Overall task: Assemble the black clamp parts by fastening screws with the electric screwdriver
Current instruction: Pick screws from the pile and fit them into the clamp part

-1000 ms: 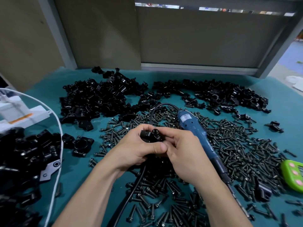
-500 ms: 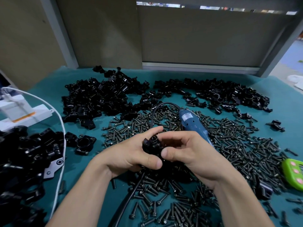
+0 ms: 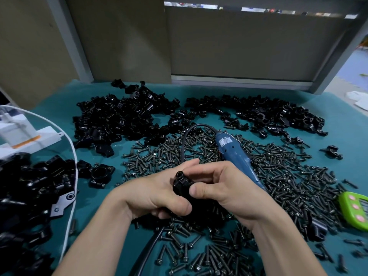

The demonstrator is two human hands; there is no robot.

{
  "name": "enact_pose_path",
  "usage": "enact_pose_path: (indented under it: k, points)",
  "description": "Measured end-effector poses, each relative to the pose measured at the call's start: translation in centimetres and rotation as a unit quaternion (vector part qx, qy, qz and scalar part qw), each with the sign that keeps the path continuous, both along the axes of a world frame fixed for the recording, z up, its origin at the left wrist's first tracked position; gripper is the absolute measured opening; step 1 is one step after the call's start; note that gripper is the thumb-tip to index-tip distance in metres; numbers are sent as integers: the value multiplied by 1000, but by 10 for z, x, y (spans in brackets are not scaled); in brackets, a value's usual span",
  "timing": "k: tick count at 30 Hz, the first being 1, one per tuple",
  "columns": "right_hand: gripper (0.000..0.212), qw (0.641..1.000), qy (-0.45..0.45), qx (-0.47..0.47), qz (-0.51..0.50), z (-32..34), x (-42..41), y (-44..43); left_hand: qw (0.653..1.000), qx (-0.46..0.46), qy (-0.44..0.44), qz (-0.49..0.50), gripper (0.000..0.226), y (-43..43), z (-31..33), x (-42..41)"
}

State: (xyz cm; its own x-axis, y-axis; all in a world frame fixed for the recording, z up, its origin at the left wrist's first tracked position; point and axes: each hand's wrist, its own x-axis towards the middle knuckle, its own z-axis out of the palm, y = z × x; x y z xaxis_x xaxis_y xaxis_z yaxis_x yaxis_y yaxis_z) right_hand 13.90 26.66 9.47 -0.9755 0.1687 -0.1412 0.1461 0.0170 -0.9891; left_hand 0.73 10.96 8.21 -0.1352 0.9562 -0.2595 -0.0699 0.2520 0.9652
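A black clamp part (image 3: 181,185) is held between both hands above the teal table. My left hand (image 3: 159,194) grips it from the left, thumb curled under it. My right hand (image 3: 225,188) pinches it from the right with thumb and fingers. The blue electric screwdriver (image 3: 234,156) lies on the table behind my right hand, its black cable (image 3: 185,136) looping back toward me. Dark screws (image 3: 282,176) are scattered thickly around and beneath my hands. Most of the clamp is hidden by my fingers.
Two heaps of black clamp parts lie at the back left (image 3: 119,120) and back right (image 3: 268,114). A clear bag of black parts (image 3: 29,186) sits at the left edge. An assembled clamp (image 3: 100,174) lies beside it. A green device (image 3: 354,210) sits at the right.
The hands have turned the clamp part so a round opening faces up, and both hands have shifted slightly lower and closer together. The screwdriver has stayed on the table.
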Motion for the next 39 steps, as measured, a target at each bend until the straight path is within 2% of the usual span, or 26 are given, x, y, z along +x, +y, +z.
enact_pose_path:
  k: [6, 10, 17, 21, 24, 25, 27, 29, 34, 39]
  points:
    - [43, 997, 0, 77, -26, 1, 1, 0, 998, -30, 3, 48, 123, -1, -2, 0]
    - [37, 993, 11, 101, -59, 0, 0, 1, 997, -7, -2, 76, 119, 2, -4, 4]
    - [40, 975, 35, 96, -200, -7, -5, -1, 971, 58, -35, 228, 56, 14, -6, 5]
    - [31, 959, 67, 93, -261, -10, -8, -5, 943, 88, -34, 318, 46, 19, -11, -1]
    - [31, 949, 72, 98, -290, -12, -10, -5, 941, 85, 16, 326, 67, 21, -11, 1]
    - [32, 946, 72, 104, -298, -13, -11, -6, 940, 93, 22, 328, 66, 21, -11, 3]
    - [34, 942, 73, 113, -306, -15, -12, -7, 932, 117, 8, 343, 50, 24, -10, 6]
    - [35, 941, 75, 122, -306, -17, -13, -9, 926, 127, -16, 355, 43, 26, -9, 9]
    - [40, 951, 66, 107, -283, -17, -14, -12, 927, 128, -71, 345, 39, 27, -5, 12]
    - [37, 950, 54, 106, -290, -11, -12, -14, 935, 119, -61, 330, 36, 26, -5, 12]
